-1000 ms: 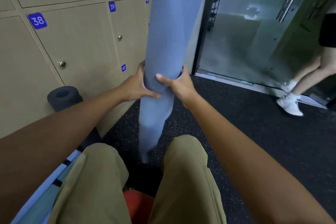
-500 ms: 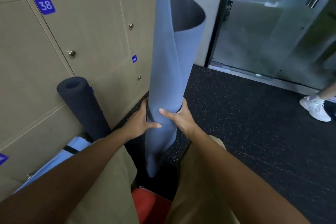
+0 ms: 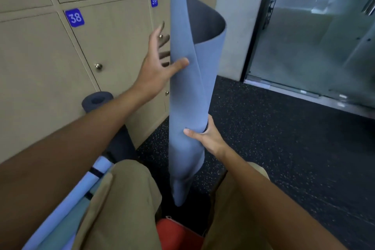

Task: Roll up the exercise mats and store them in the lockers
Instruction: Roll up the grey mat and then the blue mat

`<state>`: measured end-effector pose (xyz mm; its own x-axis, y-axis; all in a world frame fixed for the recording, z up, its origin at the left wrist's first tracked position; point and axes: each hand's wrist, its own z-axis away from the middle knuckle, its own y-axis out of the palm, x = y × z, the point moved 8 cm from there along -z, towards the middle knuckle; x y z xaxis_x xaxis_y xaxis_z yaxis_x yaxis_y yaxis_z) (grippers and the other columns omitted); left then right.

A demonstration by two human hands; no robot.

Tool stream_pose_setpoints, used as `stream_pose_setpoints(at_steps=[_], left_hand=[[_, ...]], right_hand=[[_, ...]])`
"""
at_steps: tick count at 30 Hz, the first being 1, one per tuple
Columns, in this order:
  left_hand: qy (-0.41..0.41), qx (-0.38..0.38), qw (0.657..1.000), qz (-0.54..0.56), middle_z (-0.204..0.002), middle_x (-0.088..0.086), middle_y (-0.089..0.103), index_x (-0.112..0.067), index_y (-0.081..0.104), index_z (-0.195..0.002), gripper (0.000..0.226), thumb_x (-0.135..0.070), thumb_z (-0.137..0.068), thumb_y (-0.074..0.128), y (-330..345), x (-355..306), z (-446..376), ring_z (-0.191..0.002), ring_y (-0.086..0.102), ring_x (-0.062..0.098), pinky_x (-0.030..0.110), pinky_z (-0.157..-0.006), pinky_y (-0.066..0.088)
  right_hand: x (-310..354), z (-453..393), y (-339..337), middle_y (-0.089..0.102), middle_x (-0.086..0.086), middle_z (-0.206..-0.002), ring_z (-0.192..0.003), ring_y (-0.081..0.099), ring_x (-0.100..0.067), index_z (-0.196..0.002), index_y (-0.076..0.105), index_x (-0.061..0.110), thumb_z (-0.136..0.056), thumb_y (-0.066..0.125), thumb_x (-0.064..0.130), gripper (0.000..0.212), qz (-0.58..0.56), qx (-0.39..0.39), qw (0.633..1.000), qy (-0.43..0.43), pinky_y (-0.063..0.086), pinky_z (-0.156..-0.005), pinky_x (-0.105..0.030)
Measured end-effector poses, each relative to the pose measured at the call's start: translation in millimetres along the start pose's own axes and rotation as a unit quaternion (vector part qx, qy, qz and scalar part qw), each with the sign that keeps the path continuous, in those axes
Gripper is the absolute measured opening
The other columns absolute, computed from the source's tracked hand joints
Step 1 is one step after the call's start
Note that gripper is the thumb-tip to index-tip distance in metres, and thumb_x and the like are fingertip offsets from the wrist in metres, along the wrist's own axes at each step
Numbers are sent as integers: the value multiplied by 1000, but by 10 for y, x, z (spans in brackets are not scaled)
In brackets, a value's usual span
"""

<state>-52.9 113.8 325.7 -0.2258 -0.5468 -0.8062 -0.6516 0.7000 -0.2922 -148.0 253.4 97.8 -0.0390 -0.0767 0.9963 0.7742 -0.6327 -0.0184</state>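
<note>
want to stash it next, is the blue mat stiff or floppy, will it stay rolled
Probably floppy: the blue mat flares open at its top. Likely to unroll, since only the right hand grips it low. Seems light, held upright that way; the left hand is spread, thumb touching.

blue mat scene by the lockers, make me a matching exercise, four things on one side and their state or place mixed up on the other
Things
1. blue mat
2. dark rolled mat
3. left hand
4. right hand

States or places
A. leans against the lockers, hollow end up
B. grips the roll low down
C. held upright, loosely rolled, flaring open at the top
D. fingers spread, thumb touching the roll higher up

Pairs: 1-C, 2-A, 3-D, 4-B
</note>
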Motion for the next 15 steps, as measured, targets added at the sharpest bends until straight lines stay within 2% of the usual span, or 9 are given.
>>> stream_pose_setpoints(at_steps=[1,3,4,6,8,11,13,15], left_hand=[[33,-2,999,-8,-160,9,35,-20,10,-160,112,-52,-79,80,-59,-199,-102,-128,54,1,22,-98,50],[93,-3,995,-32,-160,11,34,-17,9,-161,113,-48,-81,83,-146,-550,-282,-135,52,14,33,-102,53],[114,-8,992,-49,-159,10,34,-16,10,-161,114,-49,-80,84,-189,-685,-351,-137,49,21,40,-105,51],[144,-28,985,-95,-160,7,34,-14,18,-160,111,-49,-79,85,-283,-859,-438,-143,43,22,46,-113,43],[162,-48,976,-140,-155,1,42,-11,34,-152,97,-50,-79,84,-357,-958,-467,-144,39,12,40,-118,35],[153,-68,971,-170,-129,-2,59,-11,53,-128,71,-47,-75,85,-376,-967,-403,-123,54,9,37,-109,42],[143,-83,969,-181,-120,1,61,-10,56,-119,64,-44,-74,86,-341,-894,-301,-115,57,12,35,-104,45],[133,-95,968,-189,-117,1,61,-11,58,-115,58,-42,-74,85,-298,-787,-158,-112,57,11,29,-102,45]], right_hand=[[2,0,21,58,11,-134,-120,60,-4,-147,35,25,-76,91,19,91,7,7,1000,2,54,-97,-25],[6,1,69,59,10,-135,-121,60,-5,-147,35,25,-75,92,18,92,14,21,1000,5,52,-105,-33],[5,-4,86,59,9,-137,-122,60,-6,-147,35,26,-74,92,19,93,17,31,999,7,52,-106,-35],[23,-1,130,58,8,-139,-123,60,-6,-148,34,28,-74,93,22,96,24,55,998,13,51,-107,-35],[32,4,173,57,9,-140,-124,58,-5,-149,32,27,-74,93,21,97,35,76,996,16,51,-104,-30],[-21,1,201,55,9,-140,-123,56,-1,-148,30,26,-74,92,17,97,47,79,996,19,50,-94,-19],[-111,0,212,55,9,-140,-124,55,-2,-148,29,26,-72,94,17,101,57,77,995,21,49,-98,-22],[-259,17,221,55,10,-139,-128,54,-5,-149,29,25,-68,96,19,106,70,73,995,27,48,-106,-30]])
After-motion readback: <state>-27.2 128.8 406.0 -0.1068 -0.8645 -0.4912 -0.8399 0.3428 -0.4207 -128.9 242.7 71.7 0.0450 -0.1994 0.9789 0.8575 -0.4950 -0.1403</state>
